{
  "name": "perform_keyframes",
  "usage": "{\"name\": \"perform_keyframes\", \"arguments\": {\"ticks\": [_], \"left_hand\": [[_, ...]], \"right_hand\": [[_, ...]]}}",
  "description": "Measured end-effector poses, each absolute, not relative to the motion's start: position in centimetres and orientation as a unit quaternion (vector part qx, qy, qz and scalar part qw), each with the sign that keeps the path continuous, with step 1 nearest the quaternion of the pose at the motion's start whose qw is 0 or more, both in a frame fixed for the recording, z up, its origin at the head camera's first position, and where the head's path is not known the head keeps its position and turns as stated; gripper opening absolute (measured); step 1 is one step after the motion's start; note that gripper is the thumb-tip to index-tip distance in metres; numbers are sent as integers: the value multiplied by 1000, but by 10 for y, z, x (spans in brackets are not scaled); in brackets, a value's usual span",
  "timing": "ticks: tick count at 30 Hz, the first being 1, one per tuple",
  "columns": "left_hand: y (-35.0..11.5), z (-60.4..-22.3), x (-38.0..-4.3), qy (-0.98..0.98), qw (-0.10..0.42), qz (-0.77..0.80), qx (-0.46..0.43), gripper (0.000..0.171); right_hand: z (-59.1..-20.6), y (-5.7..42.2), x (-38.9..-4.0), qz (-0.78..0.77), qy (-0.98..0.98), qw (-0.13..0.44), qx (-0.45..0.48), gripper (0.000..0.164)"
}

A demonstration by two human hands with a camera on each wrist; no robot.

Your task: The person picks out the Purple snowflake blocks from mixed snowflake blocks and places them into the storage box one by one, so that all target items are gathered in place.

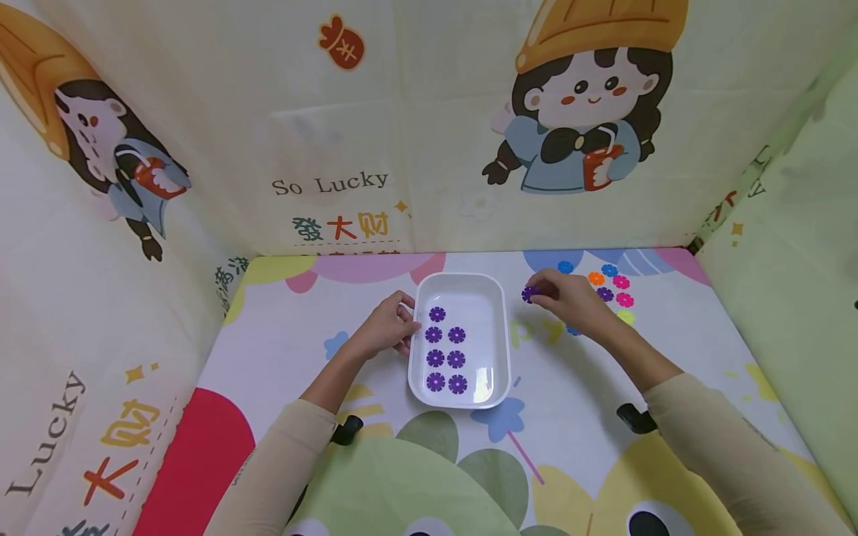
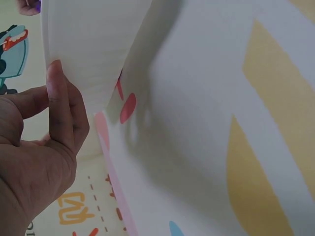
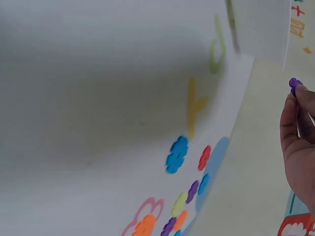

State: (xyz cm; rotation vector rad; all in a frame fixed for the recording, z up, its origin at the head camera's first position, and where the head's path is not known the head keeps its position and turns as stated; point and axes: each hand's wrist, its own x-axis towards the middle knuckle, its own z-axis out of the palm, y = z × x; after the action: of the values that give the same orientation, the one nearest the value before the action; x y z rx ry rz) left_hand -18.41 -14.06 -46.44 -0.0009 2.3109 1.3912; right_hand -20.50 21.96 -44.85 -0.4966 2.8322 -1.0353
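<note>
A white rectangular tray [image 1: 484, 316] is in the middle of the head view. Several purple notched snowflake discs [image 1: 456, 359] lie in it in two columns, on its left side. My left hand [image 1: 383, 327] grips the tray's left rim, fingers and thumb at the edge. To the right of the tray, my right hand [image 1: 570, 298] pinches one purple snowflake disc [image 1: 528, 295] between thumb and fingertips. The right wrist view shows this held disc [image 3: 294, 84] too, raised off the table. Part of the loose discs is hidden behind the right hand.
Loose snowflake discs lie beyond the right hand at the table's far right: blue [image 1: 608, 270], orange [image 1: 596, 278], pink [image 1: 625, 300], yellow [image 1: 626, 317] and purple [image 1: 605, 295]. A printed cloth [image 1: 375, 461] covers the table. Printed curtains [image 1: 429, 149] stand behind and at both sides.
</note>
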Motion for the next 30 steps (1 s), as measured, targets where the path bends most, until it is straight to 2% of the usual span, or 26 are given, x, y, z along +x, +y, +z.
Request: {"name": "perform_keyframes", "arguments": {"ticks": [13,30], "left_hand": [[-140,-464,-185,833,221,507,-1,39],[-140,-461,-182,824,221,522,16,38]], "right_hand": [[-440,173,-211,-396,892,88,-200,24],[-442,123,-225,-380,896,138,-182,22]]}}
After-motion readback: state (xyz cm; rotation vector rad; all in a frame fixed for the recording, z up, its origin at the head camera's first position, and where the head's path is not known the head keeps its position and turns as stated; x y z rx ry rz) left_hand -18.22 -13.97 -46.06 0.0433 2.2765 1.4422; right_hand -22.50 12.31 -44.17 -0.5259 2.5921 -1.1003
